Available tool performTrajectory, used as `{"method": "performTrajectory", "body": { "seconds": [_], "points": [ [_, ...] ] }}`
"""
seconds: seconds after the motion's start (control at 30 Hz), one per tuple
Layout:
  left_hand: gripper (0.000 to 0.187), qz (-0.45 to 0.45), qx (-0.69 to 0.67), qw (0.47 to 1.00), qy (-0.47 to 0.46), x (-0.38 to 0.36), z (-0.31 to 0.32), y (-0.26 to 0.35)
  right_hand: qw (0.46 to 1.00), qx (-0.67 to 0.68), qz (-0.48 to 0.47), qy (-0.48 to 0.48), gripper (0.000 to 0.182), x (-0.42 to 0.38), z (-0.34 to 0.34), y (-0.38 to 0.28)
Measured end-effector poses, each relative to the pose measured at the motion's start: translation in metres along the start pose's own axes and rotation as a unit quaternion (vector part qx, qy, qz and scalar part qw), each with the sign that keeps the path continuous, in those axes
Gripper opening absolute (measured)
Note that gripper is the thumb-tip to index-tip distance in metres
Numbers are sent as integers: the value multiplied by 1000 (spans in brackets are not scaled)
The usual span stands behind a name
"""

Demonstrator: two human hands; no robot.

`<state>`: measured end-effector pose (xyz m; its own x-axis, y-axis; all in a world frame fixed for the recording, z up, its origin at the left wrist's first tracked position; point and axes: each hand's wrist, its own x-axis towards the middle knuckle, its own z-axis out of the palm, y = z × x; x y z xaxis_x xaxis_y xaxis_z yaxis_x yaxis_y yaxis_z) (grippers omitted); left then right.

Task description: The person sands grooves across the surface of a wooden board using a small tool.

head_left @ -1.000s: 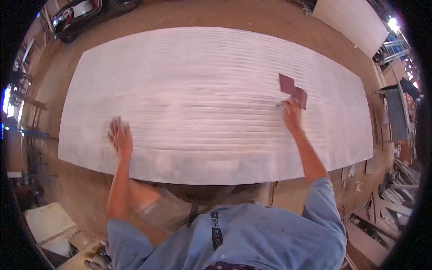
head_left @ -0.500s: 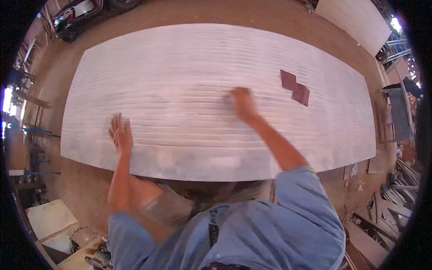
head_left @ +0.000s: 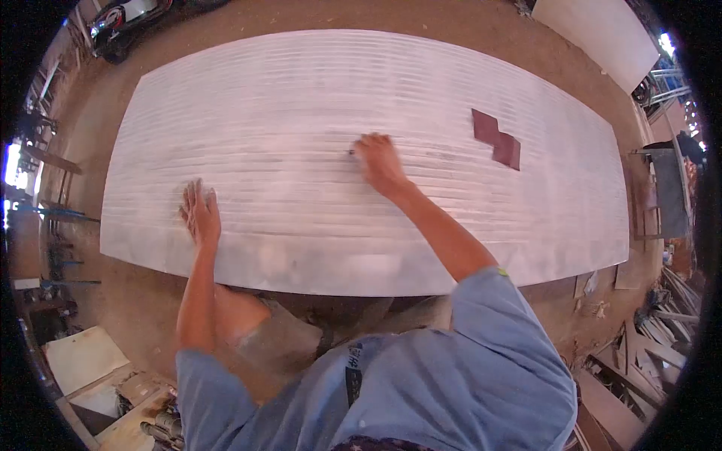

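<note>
A large white panel with many parallel grooves (head_left: 301,267) lies flat in front of me. My left hand (head_left: 200,216) rests on its left part, fingers stretched out and holding nothing. Near the middle, my right hand (head_left: 380,163) is on the grooves with its fingers curled. A small dark edge shows at its left side; what the fingers hold is mostly hidden and I cannot make it out. To the right of that hand, two dark red sheets that look like sandpaper (head_left: 485,126) lie on the panel, corners overlapping.
Part of a motorcycle (head_left: 120,26) stands at the far left. A plain pale board (head_left: 598,37) is at the far right. Scrap strips of material (head_left: 662,331) are piled at the right, and boards (head_left: 86,361) lie at the lower left on the brown floor.
My right hand has moved left along the grooves. My left hand stays in place on the panel, and the view has shifted slightly.
</note>
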<state>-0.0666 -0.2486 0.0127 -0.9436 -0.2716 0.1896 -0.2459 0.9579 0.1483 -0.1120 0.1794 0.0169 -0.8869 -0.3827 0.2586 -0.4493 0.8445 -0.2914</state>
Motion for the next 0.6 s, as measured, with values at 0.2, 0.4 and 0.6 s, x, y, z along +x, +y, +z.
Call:
{"method": "performTrajectory", "body": {
  "seconds": [0.2, 0.4, 0.6],
  "points": [
    [53, -2, -19, 1000, -12, 0, 4, -7, 994, -28, 60, 88, 19, -83, -36, 105],
    [54, 0, -4, 1000, -5, 4, 12, -8, 988, -110, 105, 12, 42, -156, -110, 181],
    [53, 10, 0, 1000, 9, 3, 5, -2, 999, 20, -1, -44, 28, 31, 7, -22]
  ]
}}
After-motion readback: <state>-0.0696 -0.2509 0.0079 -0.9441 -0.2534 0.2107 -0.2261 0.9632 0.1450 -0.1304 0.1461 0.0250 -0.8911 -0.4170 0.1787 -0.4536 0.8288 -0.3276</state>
